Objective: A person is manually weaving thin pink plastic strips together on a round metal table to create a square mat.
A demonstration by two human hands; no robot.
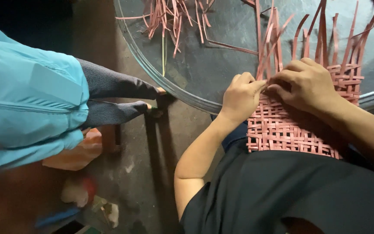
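Here both bare hands meet at the top edge of a pinkish-red woven mat of flat thin strips (282,130), which lies across the person's lap and reaches up onto the rim of a round grey counter (221,56). The left hand (241,97) comes up from seven o'clock with the forearm bent at the elbow; its fingers are curled into a closed grip, pinching a loose strip at the mat's edge between thumb and fingertips. The right hand (308,84) enters from four o'clock, wrist arched, palm down on the weave, its fingertips pressed together on the same spot, just touching the left hand's thumb. Its grip is also closed on strip ends.

Above the hands, toward twelve and one o'clock, the unwoven upright strips (317,43) fan out over the counter. At eleven o'clock a separate loose bundle of the same pinkish-red strips (169,17) lies on the counter, well apart from the mat.

At nine o'clock another person in a light blue jacket (27,99) and grey ribbed leggings (113,84) stands on the dark floor. Near eight o'clock lies a crumpled orange plastic bag (76,156), and below it, blurred, pale scraps of packaging (87,195) whose kind I cannot tell.
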